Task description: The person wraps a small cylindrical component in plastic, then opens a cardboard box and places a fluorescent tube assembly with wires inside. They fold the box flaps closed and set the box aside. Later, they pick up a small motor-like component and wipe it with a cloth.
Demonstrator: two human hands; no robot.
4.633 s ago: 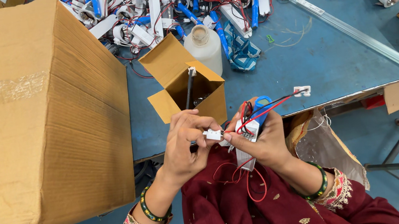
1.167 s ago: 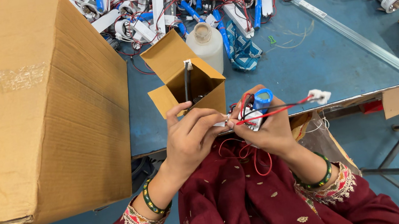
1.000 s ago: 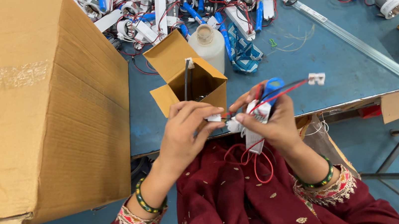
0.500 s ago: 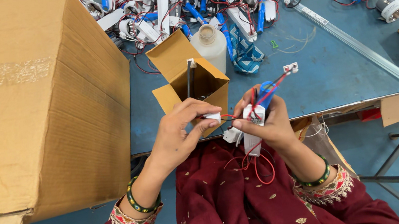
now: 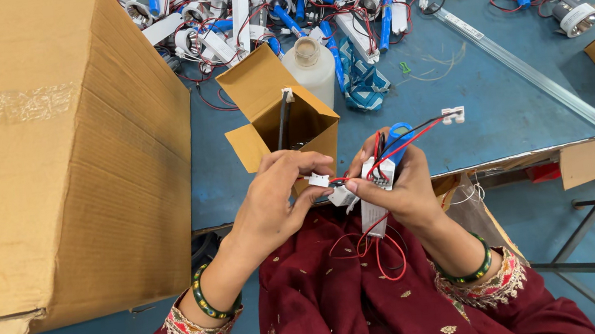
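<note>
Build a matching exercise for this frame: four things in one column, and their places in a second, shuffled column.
Things:
1. small white connector
2. blue cylinder part
3. small open carton
4. translucent bottle

Places:
A. standing on the blue table, just beyond the open carton
B. pinched in the left hand
C. held in the right hand with red and black wires
D. on the table right in front of both hands, flaps up

Pairs: 1-B, 2-C, 3-D, 4-A
</note>
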